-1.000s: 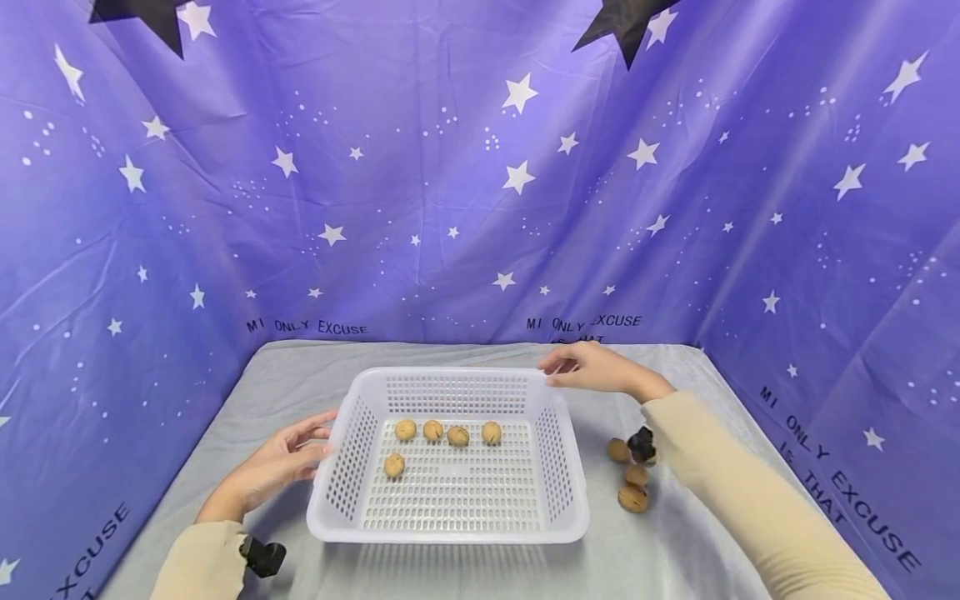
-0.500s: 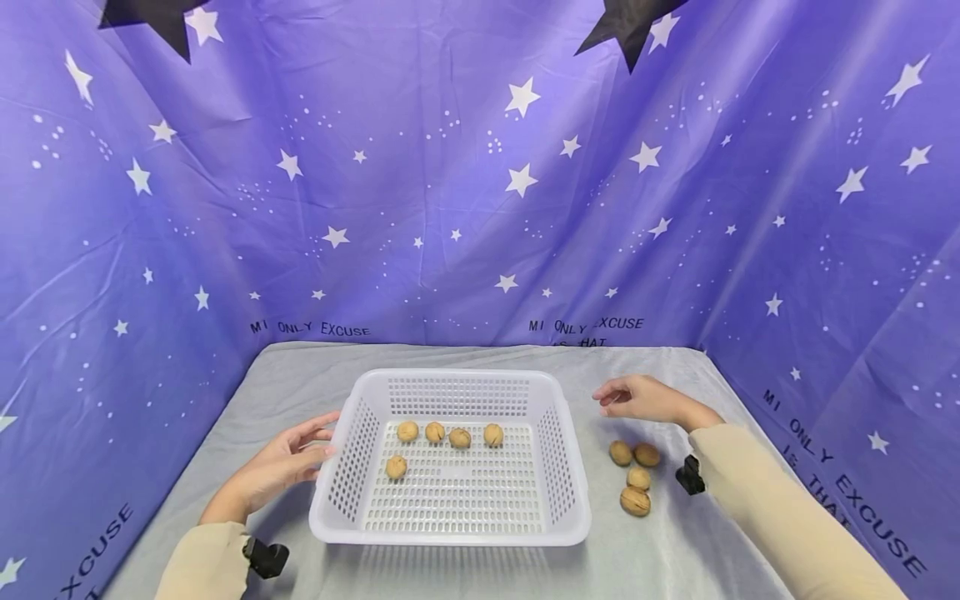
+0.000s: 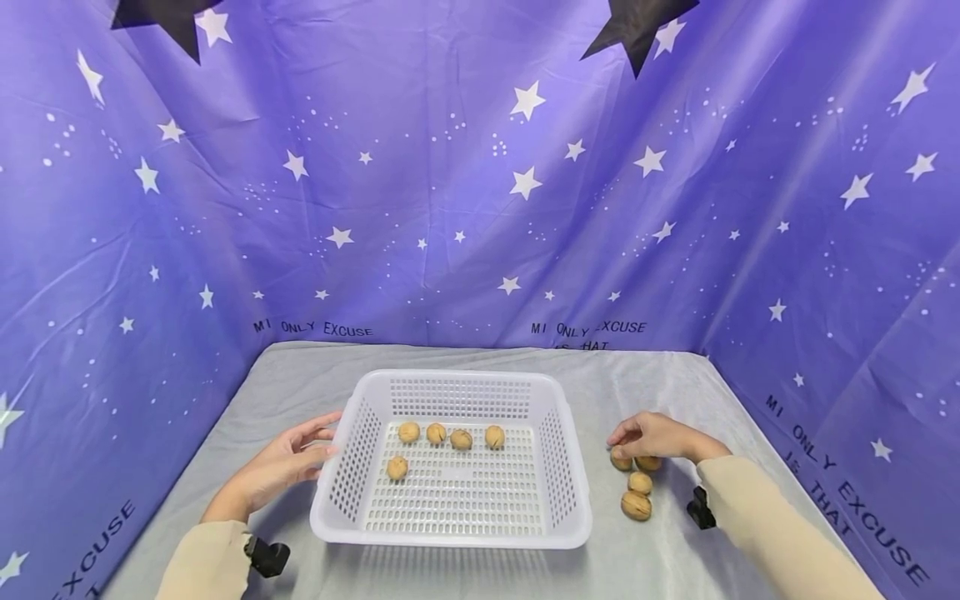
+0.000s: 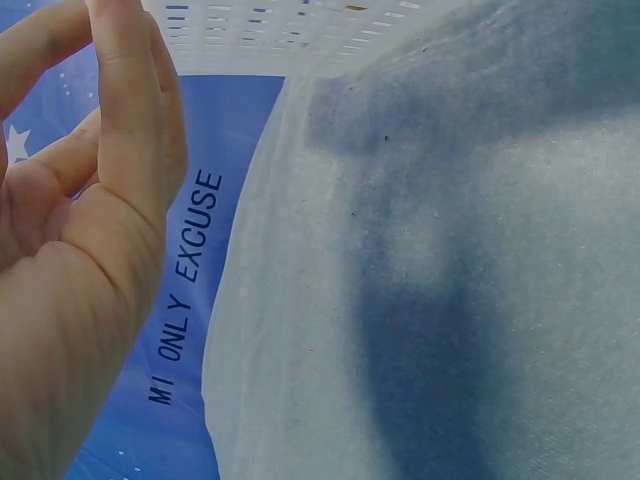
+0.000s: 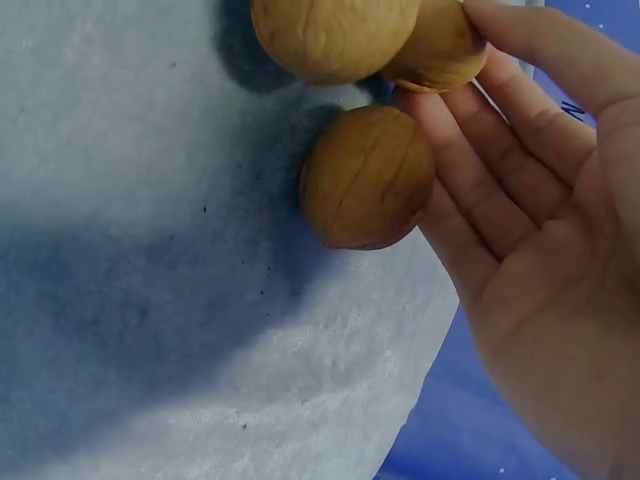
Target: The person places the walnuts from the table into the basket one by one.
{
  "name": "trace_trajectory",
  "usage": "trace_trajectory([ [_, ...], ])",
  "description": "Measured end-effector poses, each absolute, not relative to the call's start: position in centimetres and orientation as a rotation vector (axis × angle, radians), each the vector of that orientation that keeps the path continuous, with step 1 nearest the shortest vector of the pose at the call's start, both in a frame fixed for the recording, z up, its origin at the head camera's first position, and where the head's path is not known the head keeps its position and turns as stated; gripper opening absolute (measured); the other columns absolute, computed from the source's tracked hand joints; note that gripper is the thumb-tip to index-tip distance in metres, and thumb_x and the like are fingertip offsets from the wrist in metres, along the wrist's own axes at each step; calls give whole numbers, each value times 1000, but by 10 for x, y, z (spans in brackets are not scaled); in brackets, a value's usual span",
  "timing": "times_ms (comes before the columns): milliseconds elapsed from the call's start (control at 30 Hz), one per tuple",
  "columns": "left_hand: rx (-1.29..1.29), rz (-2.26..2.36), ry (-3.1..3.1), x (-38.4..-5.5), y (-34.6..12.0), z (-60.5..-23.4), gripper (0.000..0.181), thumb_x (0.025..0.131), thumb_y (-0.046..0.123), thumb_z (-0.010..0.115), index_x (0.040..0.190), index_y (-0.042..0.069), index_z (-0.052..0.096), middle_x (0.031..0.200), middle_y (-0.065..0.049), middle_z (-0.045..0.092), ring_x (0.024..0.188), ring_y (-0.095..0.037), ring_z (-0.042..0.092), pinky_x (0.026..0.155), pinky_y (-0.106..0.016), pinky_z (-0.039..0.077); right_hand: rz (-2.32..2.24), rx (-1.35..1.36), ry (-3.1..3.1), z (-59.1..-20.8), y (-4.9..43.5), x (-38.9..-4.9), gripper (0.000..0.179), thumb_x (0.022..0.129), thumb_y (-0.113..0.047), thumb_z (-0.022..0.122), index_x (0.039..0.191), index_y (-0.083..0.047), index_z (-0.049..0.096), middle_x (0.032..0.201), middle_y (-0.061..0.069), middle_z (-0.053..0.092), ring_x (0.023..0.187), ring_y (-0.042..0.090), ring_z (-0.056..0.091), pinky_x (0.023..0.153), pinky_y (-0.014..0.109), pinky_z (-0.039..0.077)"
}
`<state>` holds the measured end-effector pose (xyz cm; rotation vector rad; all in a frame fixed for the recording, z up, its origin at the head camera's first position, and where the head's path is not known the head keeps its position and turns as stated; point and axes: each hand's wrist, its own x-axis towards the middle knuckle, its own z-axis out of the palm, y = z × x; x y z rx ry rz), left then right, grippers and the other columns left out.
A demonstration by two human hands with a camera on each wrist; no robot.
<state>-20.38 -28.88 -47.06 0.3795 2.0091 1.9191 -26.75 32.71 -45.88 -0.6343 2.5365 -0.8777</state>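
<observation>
A white plastic basket [image 3: 450, 540] with perforated walls stands on the table, several walnuts [image 3: 461, 439] lying on its floor. My left hand [image 3: 273, 462] is at the basket's left side, its fingertips right at the rim and its fingers loosely bent. To the right of the basket my right hand [image 3: 660, 435] reaches down over a small group of walnuts. In the right wrist view its thumb and fingers pinch one walnut [image 5: 435, 50] from both sides. Two other walnuts, a near one [image 5: 340, 35] and a lower one [image 5: 368, 178], lie close beside it.
A grey cloth [image 3: 300, 375] covers the table. Purple star-patterned curtains [image 3: 450, 167] enclose it at the back and both sides. A larger walnut [image 3: 636, 505] lies nearest the front of the right-hand group.
My right hand has left the basket's far right corner, moved right and come down onto the walnuts, where it now pinches one. The left hand has stayed at the basket's side.
</observation>
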Motion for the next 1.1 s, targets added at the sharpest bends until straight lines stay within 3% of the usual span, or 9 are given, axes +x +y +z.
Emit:
trace_trajectory([
  [300, 384, 1914, 2006, -205, -289, -472, 67, 101, 4, 57, 158, 0, 22, 135, -26, 45, 109, -25, 63, 89, -47, 56, -845, -662, 2569, -448, 322, -269, 26, 92, -25, 73, 107, -4, 75, 93, -4, 73, 77, 9, 58, 74, 28, 47],
  [600, 386, 1914, 2021, -205, -289, -471, 67, 101, 4, 58, 157, -1, 22, 132, -21, 48, 109, -24, 63, 89, -46, 56, -855, -672, 2668, -409, 314, -281, 31, 94, -31, 71, 114, -8, 74, 101, -3, 73, 94, 16, 66, 84, 37, 53],
  [1100, 413, 1928, 1995, -204, -290, -470, 66, 101, 3, 56, 157, -2, 21, 136, -30, 42, 110, -26, 63, 89, -47, 56, -837, -834, 2664, -357, 258, -296, 33, 94, -33, 72, 118, -11, 74, 104, -5, 74, 98, 14, 67, 88, 42, 54],
])
